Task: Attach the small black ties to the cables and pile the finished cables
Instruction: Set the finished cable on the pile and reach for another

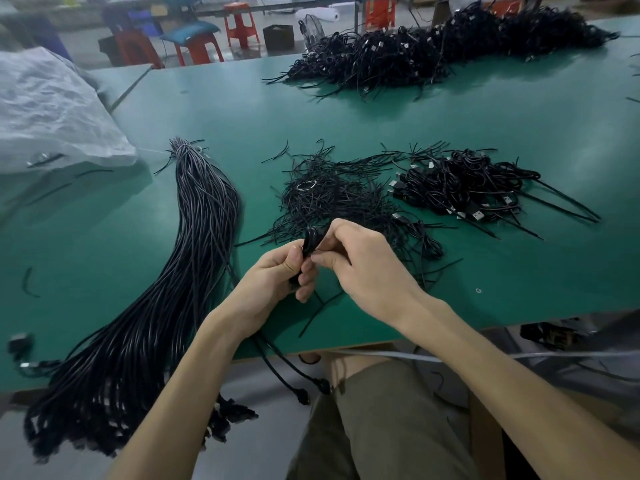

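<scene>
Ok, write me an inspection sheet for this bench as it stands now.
Surface: green table, its near edge toward the person.
Job's things: heap of loose ties in the centre; pile of tied cables to its right; larger pile at the far edge.
Clutter: crumpled plastic bag at the left; stray tie near the left edge.
Hands: left hand grips a coiled cable; right hand pinches the same coil.
Cables: long bundle of untied cables at the left, its ends hanging over the near edge.
Surroundings: red stools beyond the table.
</scene>
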Demonstrator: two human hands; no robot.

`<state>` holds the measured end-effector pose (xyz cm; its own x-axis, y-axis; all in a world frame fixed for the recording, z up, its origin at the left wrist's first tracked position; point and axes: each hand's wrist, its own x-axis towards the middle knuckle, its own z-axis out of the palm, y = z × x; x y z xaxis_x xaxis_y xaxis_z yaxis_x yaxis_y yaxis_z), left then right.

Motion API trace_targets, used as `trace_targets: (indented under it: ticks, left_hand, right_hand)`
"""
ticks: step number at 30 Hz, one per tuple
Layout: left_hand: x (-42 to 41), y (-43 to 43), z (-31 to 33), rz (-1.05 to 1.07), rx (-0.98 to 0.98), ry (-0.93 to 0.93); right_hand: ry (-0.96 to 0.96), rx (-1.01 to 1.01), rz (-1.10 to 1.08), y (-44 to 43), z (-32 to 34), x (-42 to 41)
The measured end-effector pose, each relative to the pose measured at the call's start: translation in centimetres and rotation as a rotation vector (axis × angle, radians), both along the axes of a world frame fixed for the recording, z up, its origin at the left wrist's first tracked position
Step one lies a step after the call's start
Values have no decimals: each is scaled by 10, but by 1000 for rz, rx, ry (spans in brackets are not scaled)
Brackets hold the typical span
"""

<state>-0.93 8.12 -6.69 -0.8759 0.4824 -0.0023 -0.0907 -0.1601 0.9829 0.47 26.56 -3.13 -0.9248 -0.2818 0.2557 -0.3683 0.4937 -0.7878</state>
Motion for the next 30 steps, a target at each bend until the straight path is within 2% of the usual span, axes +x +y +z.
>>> trace_targets:
  ticks: [2,6,8,13,17,19,22,24,26,28,30]
  left_hand:
    - [0,-1,1,21,19,-21]
    - [1,-2,2,46,72,-62]
    - [1,-3,2,51,64,-68]
    - [2,-1,5,68,-43,-31]
    - [0,-4,13,143,-281,83]
    - [0,-10,20,210,-238,110]
    - [5,-18,36,220,-198,371]
    - [11,-16,46,152,-253,538]
    - [17,-10,56,81,-329,664]
    - [22,-4,64,52,-363,720]
    - [27,-1,69,100,-335,674]
  right_hand:
    - [64,102,-5,-3,-2,3]
    - [319,426,8,-9,-1,10]
    - [296,442,21,-8,0,9]
    - [164,254,50,-3,0,9]
    - [64,52,64,3,5,8]
    - [3,-80,99,6,11,9]
    - [-117,-288,189,6,18,12]
    - [-226,-452,253,4,21,15]
    - [-283,-519,264,3,22,15]
    - [-284,-525,261,5,22,14]
    - [-276,-530,268,7,22,15]
